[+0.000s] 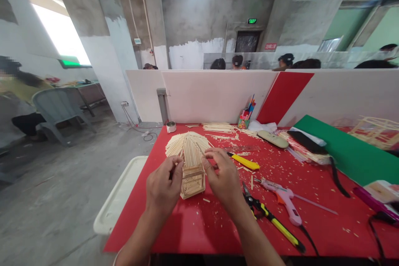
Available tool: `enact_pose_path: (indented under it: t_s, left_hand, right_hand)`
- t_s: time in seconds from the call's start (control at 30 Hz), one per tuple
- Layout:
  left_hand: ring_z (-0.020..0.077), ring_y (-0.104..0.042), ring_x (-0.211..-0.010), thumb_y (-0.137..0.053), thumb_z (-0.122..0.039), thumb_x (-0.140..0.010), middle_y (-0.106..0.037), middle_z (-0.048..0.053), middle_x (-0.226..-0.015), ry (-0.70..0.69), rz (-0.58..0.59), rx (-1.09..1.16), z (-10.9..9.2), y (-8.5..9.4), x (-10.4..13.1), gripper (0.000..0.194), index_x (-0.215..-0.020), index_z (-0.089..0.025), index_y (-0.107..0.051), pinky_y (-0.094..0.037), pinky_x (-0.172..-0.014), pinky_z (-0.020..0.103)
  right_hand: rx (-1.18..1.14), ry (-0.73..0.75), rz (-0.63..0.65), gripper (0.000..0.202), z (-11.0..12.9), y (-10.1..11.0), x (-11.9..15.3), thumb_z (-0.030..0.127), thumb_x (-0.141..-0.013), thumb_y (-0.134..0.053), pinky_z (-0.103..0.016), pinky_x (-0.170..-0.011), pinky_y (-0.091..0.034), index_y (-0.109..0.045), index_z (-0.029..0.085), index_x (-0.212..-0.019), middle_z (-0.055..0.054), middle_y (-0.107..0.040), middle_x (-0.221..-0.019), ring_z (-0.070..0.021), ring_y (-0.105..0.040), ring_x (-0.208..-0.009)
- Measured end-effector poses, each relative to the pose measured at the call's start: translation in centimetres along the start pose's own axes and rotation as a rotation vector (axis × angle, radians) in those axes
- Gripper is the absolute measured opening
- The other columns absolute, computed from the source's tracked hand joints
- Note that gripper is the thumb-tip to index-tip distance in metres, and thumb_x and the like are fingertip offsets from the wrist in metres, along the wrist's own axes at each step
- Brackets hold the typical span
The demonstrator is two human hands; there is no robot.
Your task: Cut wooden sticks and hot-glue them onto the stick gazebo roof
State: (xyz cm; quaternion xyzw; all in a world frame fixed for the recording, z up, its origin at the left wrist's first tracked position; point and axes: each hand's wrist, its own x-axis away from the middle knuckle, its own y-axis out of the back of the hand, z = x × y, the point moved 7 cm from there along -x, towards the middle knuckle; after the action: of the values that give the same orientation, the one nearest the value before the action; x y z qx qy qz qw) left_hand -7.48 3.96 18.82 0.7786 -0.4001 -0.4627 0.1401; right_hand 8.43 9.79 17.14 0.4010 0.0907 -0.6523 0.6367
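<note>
A small house model (192, 158) built of thin wooden sticks stands on the red table in front of me, with a sloping roof and an open frame below. My left hand (165, 181) is closed in a pinch at the left edge of the roof; what lies between its fingertips is hidden. On the other side, my right hand (222, 174) pinches a thin wooden stick (200, 149) that leans along the roof's right edge. Behind the model spreads a fan-shaped piece of sticks (174, 144), partly hidden by it.
Right of my hands lie a yellow utility knife (246, 161), pliers (271, 220) and a pink glue gun (285, 199) with a cord. Loose sticks (220, 128), a tin (171, 126) and a pen cup (243, 121) stand along the back. A green board (346, 149) lies right.
</note>
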Motion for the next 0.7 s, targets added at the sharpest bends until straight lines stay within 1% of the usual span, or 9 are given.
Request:
enact_pose_path:
  t_s: [0.07,0.13,0.17,0.23,0.3,0.4,0.47,0.57,0.7]
  left_hand:
    - [0.0115,-0.047,-0.046,-0.053,-0.029,-0.084,-0.056,-0.003,-0.053,-0.018,0.032,0.091,-0.5,0.2,0.9,0.019,-0.068,-0.022,-0.061,-0.034,-0.049,0.022]
    - [0.0103,-0.040,-0.043,-0.059,-0.028,-0.079,-0.046,-0.003,-0.046,0.011,0.046,0.187,-0.4,0.1,1.8,0.031,-0.050,-0.020,-0.052,-0.031,-0.046,0.022]
    - [0.0105,-0.041,-0.045,-0.062,-0.028,-0.077,-0.048,-0.003,-0.048,0.059,0.048,0.249,-0.1,-0.1,2.1,0.028,-0.051,-0.020,-0.054,-0.031,-0.046,0.022]
    - [0.0118,-0.047,-0.049,-0.065,-0.027,-0.074,-0.055,-0.001,-0.057,0.179,0.073,0.392,0.9,-0.8,2.8,0.012,-0.065,-0.021,-0.063,-0.035,-0.048,0.022]
    - [0.0122,-0.049,-0.049,-0.064,-0.031,-0.077,-0.057,0.000,-0.058,0.307,0.120,0.537,1.7,-1.9,3.4,0.011,-0.076,-0.021,-0.067,-0.037,-0.047,0.021]
    - [0.0084,-0.040,-0.040,-0.062,-0.040,-0.078,-0.046,-0.003,-0.046,0.496,0.124,0.742,2.5,-3.2,4.1,0.028,-0.062,-0.017,-0.062,-0.031,-0.040,0.020]
    - [0.0056,-0.034,-0.037,-0.065,-0.044,-0.075,-0.042,-0.005,-0.045,0.623,0.121,0.915,2.8,-4.2,4.5,0.035,-0.056,-0.016,-0.057,-0.025,-0.037,0.018]
    - [0.0032,-0.027,-0.033,-0.070,-0.046,-0.069,-0.039,-0.007,-0.041,0.799,0.133,1.136,2.8,-5.7,4.7,0.039,-0.052,-0.016,-0.052,-0.018,-0.033,0.017]
    - [0.0028,-0.026,-0.031,-0.075,-0.041,-0.062,-0.037,-0.008,-0.036,0.910,0.134,1.218,2.8,-6.6,4.4,0.036,-0.051,-0.015,-0.052,-0.017,-0.032,0.016]
  right_hand:
    - [0.049,-0.004,-0.020,0.017,0.5,0.4,0.5,0.029,-0.089,-0.047,-0.034,-0.077,-0.046,-0.062,0.021,-0.091,-0.008,-0.063,-0.093,-0.0212,-0.057,-0.091]
    - [0.059,-0.008,-0.002,0.020,1.3,0.4,1.1,0.031,-0.090,-0.046,-0.032,-0.073,-0.046,-0.063,0.021,-0.092,-0.007,-0.064,-0.088,-0.0202,-0.058,-0.085]
    - [0.038,-0.014,0.022,0.020,1.6,0.2,1.5,0.031,-0.090,-0.046,-0.031,-0.071,-0.046,-0.063,0.021,-0.094,-0.006,-0.065,-0.087,-0.0193,-0.059,-0.082]
    - [-0.031,-0.050,0.069,0.020,2.0,-0.5,2.2,0.032,-0.089,-0.048,-0.028,-0.067,-0.047,-0.062,0.021,-0.099,-0.005,-0.066,-0.087,-0.0170,-0.061,-0.078]
    - [-0.100,-0.116,0.085,0.020,2.0,-1.2,2.9,0.034,-0.088,-0.051,-0.025,-0.065,-0.048,-0.061,0.022,-0.101,-0.003,-0.067,-0.086,-0.0152,-0.062,-0.074]
    - [-0.161,-0.199,0.091,0.016,1.7,-2.4,3.5,0.036,-0.087,-0.053,-0.023,-0.059,-0.047,-0.060,0.022,-0.091,-0.002,-0.067,-0.080,-0.0140,-0.062,-0.068]
    - [-0.163,-0.207,0.103,0.017,1.7,-2.9,3.7,0.037,-0.087,-0.053,-0.023,-0.057,-0.046,-0.060,0.022,-0.085,-0.001,-0.066,-0.076,-0.0139,-0.061,-0.065]
    - [-0.138,-0.203,0.094,0.018,1.7,-3.3,3.8,0.036,-0.088,-0.051,-0.024,-0.058,-0.046,-0.060,0.021,-0.083,-0.002,-0.066,-0.074,-0.0142,-0.061,-0.064]
    - [-0.157,-0.181,0.070,0.017,1.7,-3.7,4.1,0.031,-0.089,-0.049,-0.022,-0.060,-0.047,-0.062,0.020,-0.087,-0.001,-0.067,-0.076,-0.0126,-0.062,-0.064]
